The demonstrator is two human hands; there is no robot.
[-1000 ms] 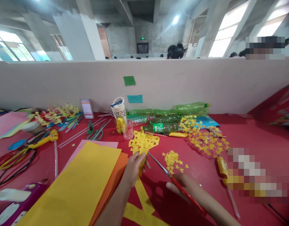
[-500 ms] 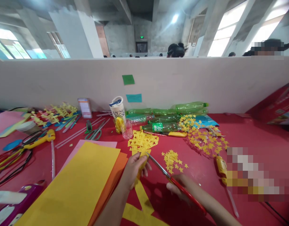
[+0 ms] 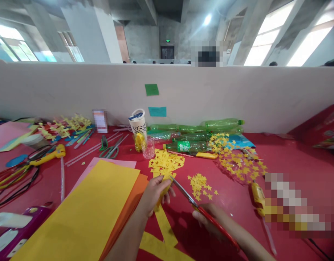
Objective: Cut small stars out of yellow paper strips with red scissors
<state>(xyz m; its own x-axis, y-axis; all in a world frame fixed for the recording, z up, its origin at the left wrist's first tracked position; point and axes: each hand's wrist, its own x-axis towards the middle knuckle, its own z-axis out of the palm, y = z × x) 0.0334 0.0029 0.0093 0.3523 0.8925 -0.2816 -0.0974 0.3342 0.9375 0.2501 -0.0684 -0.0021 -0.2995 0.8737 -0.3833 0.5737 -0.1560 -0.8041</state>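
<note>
Your left hand (image 3: pixel 153 195) pinches the paper strip (image 3: pixel 165 223) by its far end; scissors (image 3: pixel 195 206) gripped in your right hand (image 3: pixel 207 225) point at it from the right.

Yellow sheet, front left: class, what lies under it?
Under the yellow sheet an orange sheet shows along its right edge and a pink sheet at its far edge. The rest of both, and anything else beneath, is covered.
</note>
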